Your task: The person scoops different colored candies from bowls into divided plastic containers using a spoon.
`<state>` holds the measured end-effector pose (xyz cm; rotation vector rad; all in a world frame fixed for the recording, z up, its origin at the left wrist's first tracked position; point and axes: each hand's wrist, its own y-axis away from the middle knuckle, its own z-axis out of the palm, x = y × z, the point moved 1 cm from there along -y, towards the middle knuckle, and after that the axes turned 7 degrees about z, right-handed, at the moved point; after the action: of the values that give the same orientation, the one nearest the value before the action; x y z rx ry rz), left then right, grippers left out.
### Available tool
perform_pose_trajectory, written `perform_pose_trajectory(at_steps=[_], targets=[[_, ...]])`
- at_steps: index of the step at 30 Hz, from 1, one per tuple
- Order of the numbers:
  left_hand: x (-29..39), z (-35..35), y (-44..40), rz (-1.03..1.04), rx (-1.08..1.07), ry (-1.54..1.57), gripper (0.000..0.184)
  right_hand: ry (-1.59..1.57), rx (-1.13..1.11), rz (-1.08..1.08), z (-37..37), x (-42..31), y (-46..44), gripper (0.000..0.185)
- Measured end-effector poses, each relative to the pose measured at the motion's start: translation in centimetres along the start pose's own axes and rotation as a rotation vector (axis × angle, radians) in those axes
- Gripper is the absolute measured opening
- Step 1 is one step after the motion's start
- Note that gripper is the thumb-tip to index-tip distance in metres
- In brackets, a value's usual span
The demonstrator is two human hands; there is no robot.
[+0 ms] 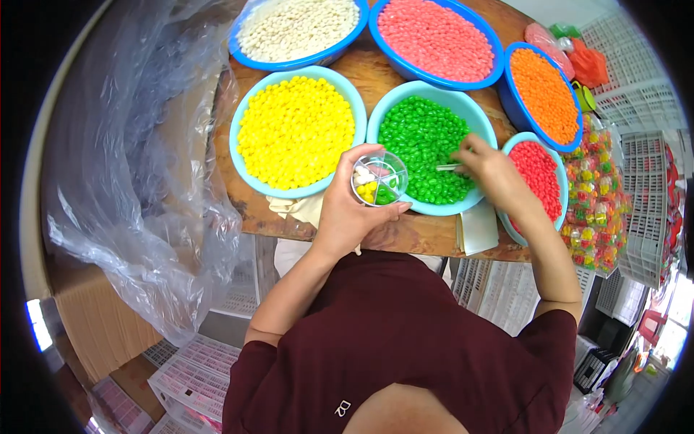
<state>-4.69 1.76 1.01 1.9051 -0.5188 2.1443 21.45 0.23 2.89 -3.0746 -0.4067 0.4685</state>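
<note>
My left hand (350, 199) is wrapped round a clear round divided container (381, 162), tilted so its compartments show. White, yellow and green candies lie in separate compartments; a pinkish patch shows in another. Over the light-blue basin (486, 119) of green candies (426, 145), my right hand (486, 168) is closed and partly smeared by motion. From its fingers sticks a small pale utensil (447, 168), whose exact kind I cannot make out. Left of these stands a basin (238, 163) of yellow candies (296, 130).
Blue basins of white (296, 29), pink (434, 40) and orange candies (546, 94) line the wooden table's (282, 226) far side. Red candies (536, 177) fill a basin at right, beside bagged colourful candies (596, 195). Clear plastic sheeting (144, 239) hangs at left.
</note>
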Motion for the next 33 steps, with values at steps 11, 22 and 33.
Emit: perform_pose_trajectory(at_steps=[11, 22, 33], targets=[[0.0, 0.4, -0.8, 0.075, -0.06, -0.227, 0.079, -0.057, 0.214, -0.097, -5.4, -3.7, -0.1, 0.01], [0.3, 1.5, -0.2, 0.219, -0.116, -0.482, 0.072, 0.171, 0.037, -0.343, -2.6, -9.8, -2.2, 0.008], [0.6, 1.8, 0.0, 0.196, -0.152, -0.489, 0.075, -0.374, -0.433, -0.035, -3.2, -5.3, -5.0, 0.017]])
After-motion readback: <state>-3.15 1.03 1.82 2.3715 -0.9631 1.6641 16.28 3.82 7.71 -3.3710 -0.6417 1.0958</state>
